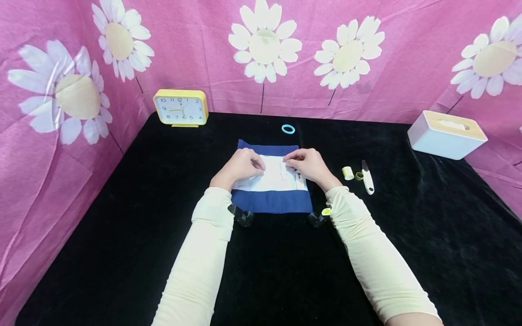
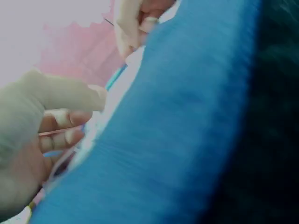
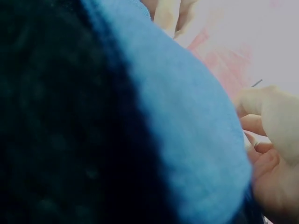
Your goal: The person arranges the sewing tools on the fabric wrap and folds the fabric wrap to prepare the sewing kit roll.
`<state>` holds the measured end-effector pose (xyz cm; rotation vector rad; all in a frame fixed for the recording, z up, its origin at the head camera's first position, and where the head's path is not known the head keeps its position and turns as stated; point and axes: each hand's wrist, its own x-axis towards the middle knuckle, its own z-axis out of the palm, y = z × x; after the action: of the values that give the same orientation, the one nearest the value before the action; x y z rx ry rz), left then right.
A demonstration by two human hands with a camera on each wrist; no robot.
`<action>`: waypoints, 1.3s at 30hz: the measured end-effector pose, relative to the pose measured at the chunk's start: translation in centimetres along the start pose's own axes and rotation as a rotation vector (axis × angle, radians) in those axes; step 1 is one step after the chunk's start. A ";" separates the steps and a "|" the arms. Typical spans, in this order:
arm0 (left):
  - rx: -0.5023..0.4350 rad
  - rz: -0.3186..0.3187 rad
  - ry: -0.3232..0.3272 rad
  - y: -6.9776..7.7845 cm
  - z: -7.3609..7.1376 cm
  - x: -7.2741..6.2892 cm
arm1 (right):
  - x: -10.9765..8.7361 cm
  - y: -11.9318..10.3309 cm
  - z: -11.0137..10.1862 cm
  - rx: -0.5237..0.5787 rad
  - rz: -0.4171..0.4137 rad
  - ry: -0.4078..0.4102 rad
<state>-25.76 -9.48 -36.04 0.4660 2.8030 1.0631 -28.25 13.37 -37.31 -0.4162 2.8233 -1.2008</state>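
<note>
A blue cloth (image 1: pixel 271 201) with a white panel (image 1: pixel 269 181) printed with dark lines lies in front of me. My left hand (image 1: pixel 240 165) pinches the left side of the white panel, thumb and fingertips at the cloth. In the left wrist view, a thin pale strand (image 2: pixel 63 163) curves beside its fingers. My right hand (image 1: pixel 310 165) bends over the panel's right side, with thumb and forefinger tips close together at the printed lines. I cannot tell what these fingertips hold. The cloth's blue border rises toward both wrist cameras and partly hides the white panel.
Right of the cloth lie a pale yellow thread spool (image 1: pixel 348 173), a small olive ring (image 1: pixel 359 176) and a white-handled tool (image 1: pixel 368 179). A light blue ring (image 1: pixel 288 129) lies behind the cloth. A yellow clock (image 1: pixel 181 107) and a tissue box (image 1: pixel 442 140) stand at the back.
</note>
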 end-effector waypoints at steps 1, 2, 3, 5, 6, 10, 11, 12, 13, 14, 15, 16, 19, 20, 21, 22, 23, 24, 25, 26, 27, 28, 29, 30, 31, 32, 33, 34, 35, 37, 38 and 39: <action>-0.004 0.016 0.003 -0.1 0.2 0.0 | 0.0 0.1 0.0 0.022 0.010 -0.005; -0.013 0.029 0.008 -0.3 0.4 0.1 | -0.1 0.2 -0.1 0.049 0.021 -0.010; -0.020 0.040 0.015 -0.4 0.6 0.1 | -0.1 0.3 -0.1 0.088 0.030 -0.015; -0.033 0.053 0.032 -0.7 1.0 0.1 | -0.2 0.6 -0.2 0.179 0.050 -0.022; -0.042 0.055 0.039 -0.8 1.1 0.1 | -0.2 0.8 -0.2 0.225 0.057 -0.024; -0.045 0.027 0.053 -0.8 1.6 0.2 | -0.2 0.9 -0.6 0.420 0.049 -0.027; -0.037 0.024 0.053 -0.7 1.7 0.2 | -0.2 0.8 -0.8 0.459 0.048 -0.027; -0.030 0.018 0.052 -0.7 1.7 0.3 | -0.2 0.7 -1.1 0.490 0.048 -0.028; -0.022 0.014 0.052 -0.6 1.8 0.3 | -0.3 0.5 -1.3 0.516 0.050 -0.028; -0.013 0.010 0.051 -0.5 1.9 0.4 | -0.3 0.3 -1.7 0.532 0.050 -0.025; -0.006 0.008 0.051 -0.3 1.9 0.4 | -0.4 0.2 -2.0 0.531 0.049 -0.015; 0.003 0.007 0.050 -0.2 2.0 0.4 | -0.5 0.0 -2.4 0.524 0.048 -0.005; 0.016 0.003 0.051 0.0 2.0 0.5 | -1.0 -0.4 -3.9 0.488 0.029 0.042; 0.019 0.002 0.054 0.1 2.0 0.5 | -1.2 -0.4 -4.5 0.479 0.018 0.059; 0.018 -0.005 0.057 0.1 2.0 0.5 | -1.4 -0.3 -5.0 0.483 0.010 0.074; 0.016 -0.012 0.061 0.2 2.0 0.5 | -1.6 -0.1 -5.6 0.490 0.003 0.089; 0.018 -0.021 0.064 0.2 2.0 0.5 | -1.9 0.1 -6.2 0.500 -0.004 0.105; 0.018 -0.030 0.068 0.2 2.0 0.5 | -2.1 0.4 -6.8 0.508 -0.007 0.119; 0.018 -0.041 0.073 0.2 1.9 0.4 | -2.4 0.8 -7.4 0.526 -0.006 0.132; 0.017 -0.050 0.076 0.2 1.9 0.4 | -2.8 1.3 -8.1 0.553 -0.005 0.145; 0.020 -0.055 0.079 0.1 1.9 0.3 | -3.1 1.8 -8.7 0.579 0.000 0.158; 0.022 -0.057 0.081 0.1 1.9 0.3 | -3.5 2.4 -9.2 0.602 0.004 0.169; 0.024 -0.057 0.083 0.0 1.9 0.2 | -3.9 3.0 -9.8 0.625 0.014 0.180; 0.022 -0.058 0.087 0.0 1.9 0.2 | -4.3 3.7 -10.3 0.646 0.023 0.189; 0.020 -0.057 0.090 0.0 1.9 0.2 | -4.6 4.3 -10.8 0.671 0.030 0.197; 0.019 -0.057 0.091 -0.1 1.9 0.2 | -5.0 5.0 -11.2 0.681 0.040 0.205; 0.018 -0.056 0.092 -0.1 1.9 0.1 | -5.3 5.7 -11.6 0.687 0.053 0.215; 0.018 -0.053 0.092 -0.1 1.9 0.1 | -5.6 6.3 -11.9 0.690 0.065 0.223; 0.018 -0.050 0.091 -0.2 2.0 0.1 | -5.9 7.0 -12.2 0.690 0.076 0.231; 0.019 -0.044 0.089 -0.1 2.0 0.1 | -6.5 8.1 -12.7 0.683 0.099 0.244; 0.022 -0.039 0.089 -0.1 2.1 0.1 | -6.8 8.7 -12.8 0.669 0.114 0.252; 0.024 -0.033 0.090 -0.1 2.1 0.1 | -7.0 9.2 -13.0 0.648 0.129 0.261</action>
<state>-25.46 -8.16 -37.67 0.3818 2.8935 1.0709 -25.47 30.39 -35.24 -0.0378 2.3777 -2.1384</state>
